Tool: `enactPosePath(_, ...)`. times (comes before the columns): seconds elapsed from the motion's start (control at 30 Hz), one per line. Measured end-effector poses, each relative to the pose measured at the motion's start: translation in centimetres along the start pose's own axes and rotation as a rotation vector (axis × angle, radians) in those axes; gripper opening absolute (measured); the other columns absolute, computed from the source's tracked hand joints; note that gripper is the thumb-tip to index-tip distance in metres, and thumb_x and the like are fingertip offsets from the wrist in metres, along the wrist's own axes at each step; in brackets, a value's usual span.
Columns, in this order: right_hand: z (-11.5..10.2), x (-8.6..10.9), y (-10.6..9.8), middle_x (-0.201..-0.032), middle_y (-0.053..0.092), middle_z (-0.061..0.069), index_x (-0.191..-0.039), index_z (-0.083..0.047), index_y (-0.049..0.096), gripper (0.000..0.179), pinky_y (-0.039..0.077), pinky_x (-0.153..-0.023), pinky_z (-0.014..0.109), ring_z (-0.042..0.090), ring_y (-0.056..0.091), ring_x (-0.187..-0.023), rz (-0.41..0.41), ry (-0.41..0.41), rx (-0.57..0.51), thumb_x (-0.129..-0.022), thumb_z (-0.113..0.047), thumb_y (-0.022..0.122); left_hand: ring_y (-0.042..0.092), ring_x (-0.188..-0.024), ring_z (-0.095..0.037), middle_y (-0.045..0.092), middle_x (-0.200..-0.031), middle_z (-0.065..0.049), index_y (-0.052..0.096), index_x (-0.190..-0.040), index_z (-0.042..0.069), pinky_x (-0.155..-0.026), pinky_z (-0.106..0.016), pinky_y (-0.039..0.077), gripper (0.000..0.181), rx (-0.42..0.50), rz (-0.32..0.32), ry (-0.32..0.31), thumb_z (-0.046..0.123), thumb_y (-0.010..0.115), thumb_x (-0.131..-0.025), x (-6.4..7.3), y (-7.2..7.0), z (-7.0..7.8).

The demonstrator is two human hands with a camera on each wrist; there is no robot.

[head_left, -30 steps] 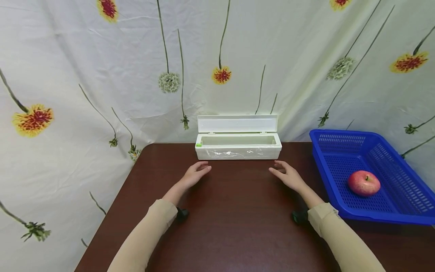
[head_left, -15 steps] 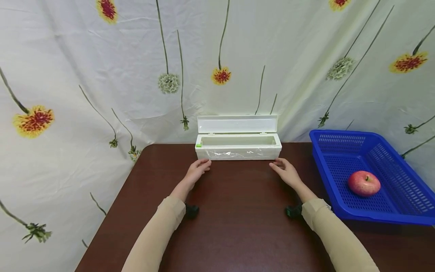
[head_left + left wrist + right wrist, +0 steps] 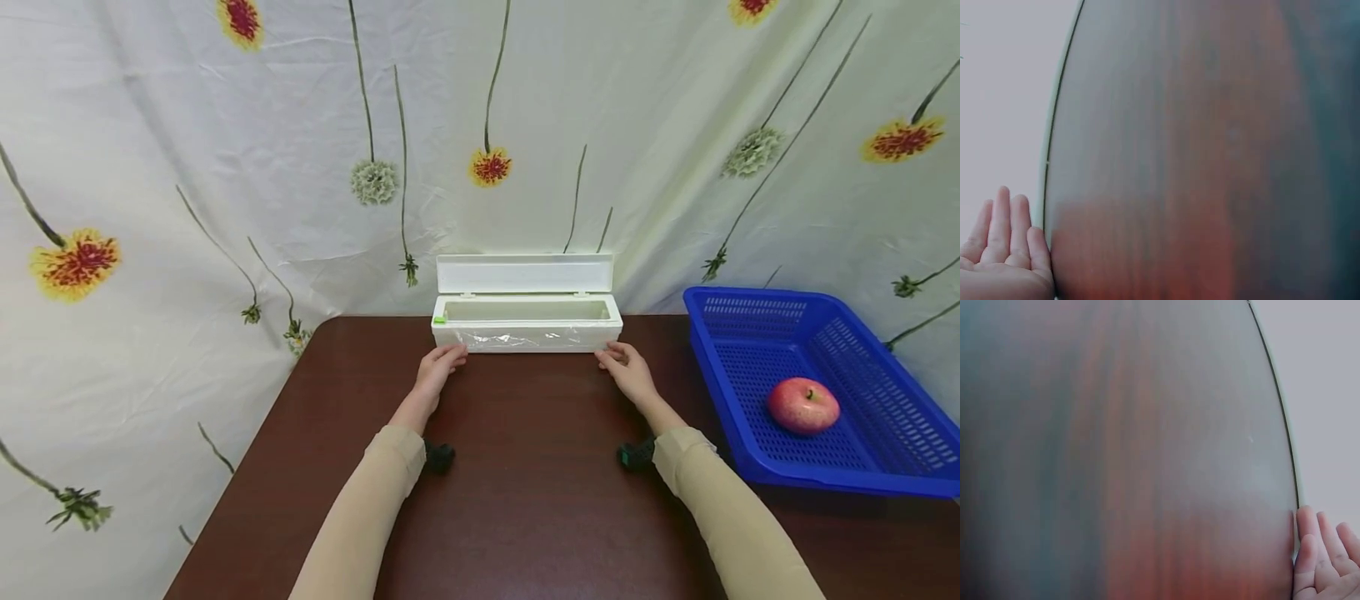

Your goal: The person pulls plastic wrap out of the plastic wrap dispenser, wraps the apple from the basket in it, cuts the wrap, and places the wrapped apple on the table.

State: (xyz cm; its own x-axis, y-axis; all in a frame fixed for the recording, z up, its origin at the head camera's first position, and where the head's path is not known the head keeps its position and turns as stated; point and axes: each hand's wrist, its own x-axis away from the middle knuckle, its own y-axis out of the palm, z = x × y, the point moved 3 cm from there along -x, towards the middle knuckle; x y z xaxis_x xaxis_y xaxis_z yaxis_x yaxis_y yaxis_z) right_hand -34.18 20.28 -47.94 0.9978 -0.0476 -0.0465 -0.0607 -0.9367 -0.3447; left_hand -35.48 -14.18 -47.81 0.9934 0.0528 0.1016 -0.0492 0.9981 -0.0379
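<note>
A long white box (image 3: 525,338) stands at the far edge of the table, with its hinged lid (image 3: 525,274) raised behind it. Clear shiny tape or film runs along its front, and a small green mark is at its left corner. My left hand (image 3: 437,372) is at the box's lower front left, fingertips overlapping its front face. At the lower front right is my right hand (image 3: 628,372), its fingertips by the box's edge. The wrist views show straight fingers (image 3: 1000,228) against a pale surface on the left and similar fingers (image 3: 1334,550) on the right. Firm contact cannot be told.
A blue plastic basket (image 3: 750,467) stands on the right side of the table, with a red apple (image 3: 803,406) in it. The dark brown table (image 3: 525,500) lies under both forearms. Behind hangs a white flowered cloth (image 3: 300,125).
Both hands have moved forward, up to the white box's front. The forearms have come slightly closer together. Box, lid, basket and apple stay where they were.
</note>
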Motion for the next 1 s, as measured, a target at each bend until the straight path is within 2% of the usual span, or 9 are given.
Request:
enactPosePath(0.13,0.3,-0.4,0.2,-0.124,0.053,0.026,-0.132,0.005,0.041,0.054,0.044,-0.089,0.035,0.036,0.057,-0.106,0.057,0.028,-0.053,-0.095,-0.031,0.056,0.057,-0.110,-0.027,0.065,-0.112,-0.011,0.060,-0.121,0.002,-0.099,-0.037,0.039,0.044,0.053,0.035,0.003,0.033,0.064,-0.089,-0.5,0.2,0.0)
enactPosePath(0.33,0.6,-0.9,0.5,-0.118,0.057,0.023,-0.125,0.004,0.048,0.047,0.044,-0.078,0.021,0.029,0.060,-0.101,0.124,0.050,-0.098,-0.095,-0.031,0.057,0.059,-0.106,-0.026,0.068,-0.100,-0.006,0.065,-0.114,0.002,-0.097,-0.036,0.040,0.039,0.064,0.086,-0.002,0.031,0.067,-0.088,-0.9,0.4,-0.1)
enactPosePath(0.5,0.7,-1.3,0.4,-0.111,0.060,0.021,-0.118,0.002,0.051,0.044,0.046,-0.080,0.025,0.023,0.061,-0.096,0.150,0.071,-0.116,-0.093,-0.034,0.058,0.058,-0.103,-0.024,0.069,-0.089,0.001,0.067,-0.110,0.001,-0.097,-0.036,0.039,0.036,0.046,0.103,-0.004,0.030,0.068,-0.087,-0.9,0.5,-0.2)
enactPosePath(0.77,0.7,-1.3,0.2,-0.104,0.063,0.021,-0.110,0.003,0.057,0.040,0.044,-0.092,0.038,0.032,0.057,-0.100,0.139,0.079,-0.131,-0.093,-0.032,0.059,0.056,-0.104,-0.024,0.070,-0.091,0.000,0.069,-0.107,0.001,-0.097,-0.038,0.039,0.032,0.034,0.094,0.026,0.027,0.068,-0.088,-0.9,0.2,-0.5)
enactPosePath(1.0,0.8,-1.2,0.1,-0.085,0.063,-0.001,-0.106,0.002,0.060,0.035,0.047,-0.084,0.030,0.008,0.059,-0.081,0.143,0.050,-0.151,-0.093,-0.030,0.060,0.060,-0.098,-0.024,0.069,-0.089,-0.004,0.069,-0.102,-0.001,-0.094,-0.038,0.042,0.027,0.066,0.094,0.049,0.021,0.068,-0.088,-1.0,-0.1,-0.7)
